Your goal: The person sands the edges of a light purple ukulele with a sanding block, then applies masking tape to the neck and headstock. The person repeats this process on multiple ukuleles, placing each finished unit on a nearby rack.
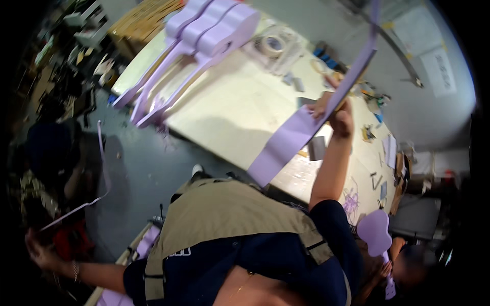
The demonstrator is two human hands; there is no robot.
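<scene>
Workshop with grey floor (pixel 135 153) and cream table (pixel 219 107), the latter bearing three lilac guitar-shaped instruments (pixel 224 28) in a row at the far left, a tape roll (pixel 279 43) and a grey block (pixel 317 148). Right hand (pixel 334 112): closed about one lilac instrument (pixel 286 145), tilted edge-on above the table's near side. Left hand (pixel 43 255): stretched far out, blurred, fingers gripping one end of a long, thin lilac strip (pixel 91 203) trailing over the floor area.

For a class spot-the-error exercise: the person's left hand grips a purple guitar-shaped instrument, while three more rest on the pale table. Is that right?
Not quite: the head view shows the right hand gripping the purple guitar-shaped instrument; three more do rest on the pale table.
</scene>
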